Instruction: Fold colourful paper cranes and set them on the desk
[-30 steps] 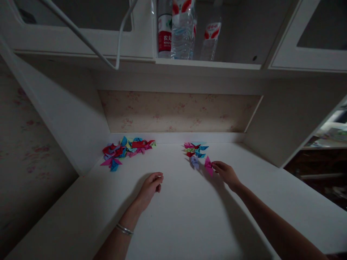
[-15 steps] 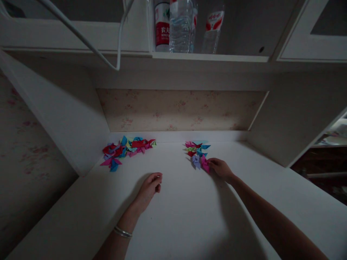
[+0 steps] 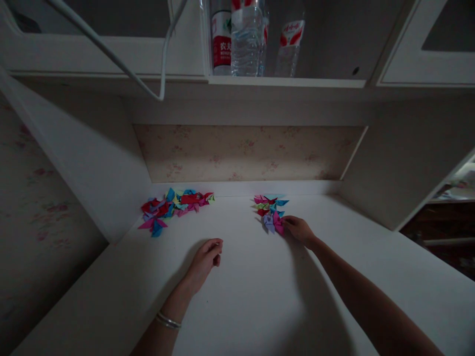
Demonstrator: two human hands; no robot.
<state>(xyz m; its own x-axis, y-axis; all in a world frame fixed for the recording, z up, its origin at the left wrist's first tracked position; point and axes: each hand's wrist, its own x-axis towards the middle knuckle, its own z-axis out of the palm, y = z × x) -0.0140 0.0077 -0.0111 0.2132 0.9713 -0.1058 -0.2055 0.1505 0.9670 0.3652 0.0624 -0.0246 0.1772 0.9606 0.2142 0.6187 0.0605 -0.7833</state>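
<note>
My right hand (image 3: 300,231) pinches the edge of a magenta paper crane (image 3: 278,223) at the near right of a small group of folded paper cranes. A lavender paper crane (image 3: 268,222) sits directly left of it, touching or nearly so. Behind them are red, green, blue and pink cranes (image 3: 270,201) in short rows. My left hand (image 3: 207,258), a silver bangle on its wrist, rests on the white desktop with its fingers curled closed and nothing showing in them. Farther left lies a loose heap of colourful paper cranes (image 3: 159,207).
Overhead, a shelf (image 3: 289,83) holds several plastic bottles (image 3: 247,47). A white cable (image 3: 111,54) hangs down at the upper left. Side panels (image 3: 401,153) bound the white desk (image 3: 237,296), and a floral-papered wall (image 3: 245,153) closes the back.
The magenta crane has shifted slightly left against the lavender one, with my right hand still on it. My left hand stays put. The view has tilted up a little.
</note>
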